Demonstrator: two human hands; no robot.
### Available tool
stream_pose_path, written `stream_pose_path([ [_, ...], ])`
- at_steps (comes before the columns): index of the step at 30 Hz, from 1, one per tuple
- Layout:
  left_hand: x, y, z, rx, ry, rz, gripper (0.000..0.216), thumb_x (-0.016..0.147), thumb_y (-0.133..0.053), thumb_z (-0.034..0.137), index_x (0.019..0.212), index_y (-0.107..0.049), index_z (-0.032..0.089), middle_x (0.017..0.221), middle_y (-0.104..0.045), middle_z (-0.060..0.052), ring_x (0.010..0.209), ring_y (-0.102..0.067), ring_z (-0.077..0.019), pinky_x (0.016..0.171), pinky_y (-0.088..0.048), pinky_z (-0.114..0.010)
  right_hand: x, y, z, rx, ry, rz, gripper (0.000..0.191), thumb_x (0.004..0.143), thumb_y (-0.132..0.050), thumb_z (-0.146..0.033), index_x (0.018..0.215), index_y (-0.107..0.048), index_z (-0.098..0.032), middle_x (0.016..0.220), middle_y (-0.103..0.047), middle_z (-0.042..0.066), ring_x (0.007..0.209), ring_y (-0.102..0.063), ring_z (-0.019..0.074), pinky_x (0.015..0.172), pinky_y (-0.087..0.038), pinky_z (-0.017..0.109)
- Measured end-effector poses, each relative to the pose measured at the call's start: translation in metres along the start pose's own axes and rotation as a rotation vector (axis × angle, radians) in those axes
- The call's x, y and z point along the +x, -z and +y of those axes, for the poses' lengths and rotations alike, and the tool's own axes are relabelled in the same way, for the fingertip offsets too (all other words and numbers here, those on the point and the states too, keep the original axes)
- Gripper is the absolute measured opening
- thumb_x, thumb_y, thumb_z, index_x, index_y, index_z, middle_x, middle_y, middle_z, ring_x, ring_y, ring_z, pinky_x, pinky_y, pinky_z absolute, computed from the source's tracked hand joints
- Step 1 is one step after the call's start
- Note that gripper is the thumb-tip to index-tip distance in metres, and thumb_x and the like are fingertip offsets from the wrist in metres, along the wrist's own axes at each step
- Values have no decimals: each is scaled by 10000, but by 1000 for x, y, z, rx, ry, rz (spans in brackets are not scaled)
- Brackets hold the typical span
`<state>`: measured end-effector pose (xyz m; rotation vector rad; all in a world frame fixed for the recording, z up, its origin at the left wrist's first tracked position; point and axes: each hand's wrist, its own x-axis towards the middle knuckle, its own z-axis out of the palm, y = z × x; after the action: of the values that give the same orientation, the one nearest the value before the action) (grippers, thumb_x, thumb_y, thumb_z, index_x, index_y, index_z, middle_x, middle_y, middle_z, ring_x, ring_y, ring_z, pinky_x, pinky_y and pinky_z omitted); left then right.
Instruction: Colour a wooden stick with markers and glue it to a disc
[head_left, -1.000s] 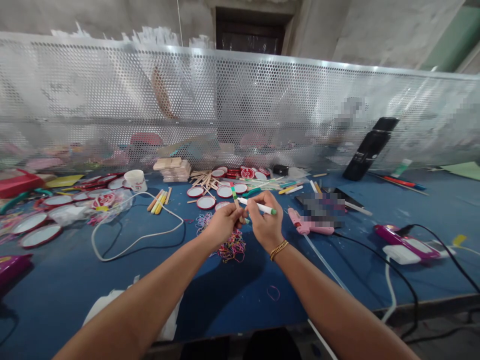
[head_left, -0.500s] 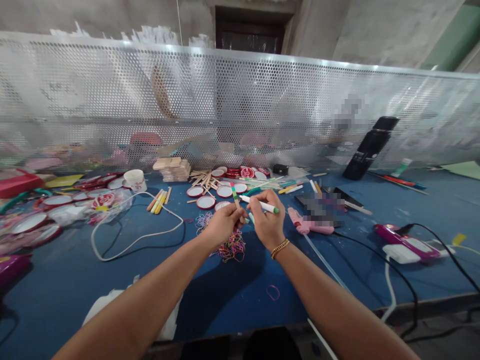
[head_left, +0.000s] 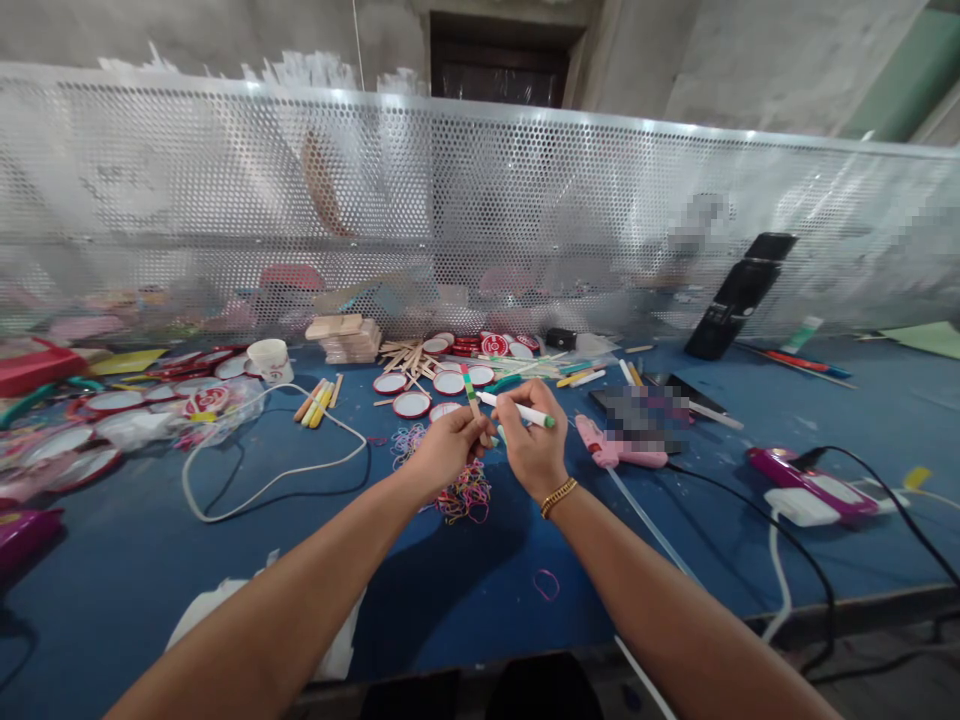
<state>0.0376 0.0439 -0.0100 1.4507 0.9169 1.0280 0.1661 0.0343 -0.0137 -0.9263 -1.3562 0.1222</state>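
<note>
My left hand point(head_left: 444, 448) is closed on a wooden craft stick point(head_left: 471, 393) that points up and away, with green colour on its upper part. My right hand point(head_left: 531, 442) grips a white marker with a green end point(head_left: 519, 410), held crosswise, its tip against the stick. Both hands meet over the middle of the blue table point(head_left: 480, 590). A heap of coloured rubber bands point(head_left: 465, 494) lies just below them.
Red-rimmed round lids point(head_left: 412, 404) and loose wooden sticks point(head_left: 401, 356) lie behind the hands. A pink glue gun point(head_left: 616, 447) lies to the right, a white cable point(head_left: 264, 485) to the left. A perforated metal screen point(head_left: 480, 210) bounds the far side. A black device point(head_left: 739, 296) leans against it.
The hands have barely shifted; the marker has moved slightly along the stick.
</note>
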Motion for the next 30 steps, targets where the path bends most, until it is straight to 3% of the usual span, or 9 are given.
stream_pose_path([
  [30,2,2,-1,-38,-10,-14,285,848,-608,370,656,-535,171,549,-504,38,475,-413,-78,489,-311,-226,-3,-1,2,12,-13,-54,152,869,-564,-262,726,-543,-213,672,-607,-7,641,-573,157,646,-439,310],
])
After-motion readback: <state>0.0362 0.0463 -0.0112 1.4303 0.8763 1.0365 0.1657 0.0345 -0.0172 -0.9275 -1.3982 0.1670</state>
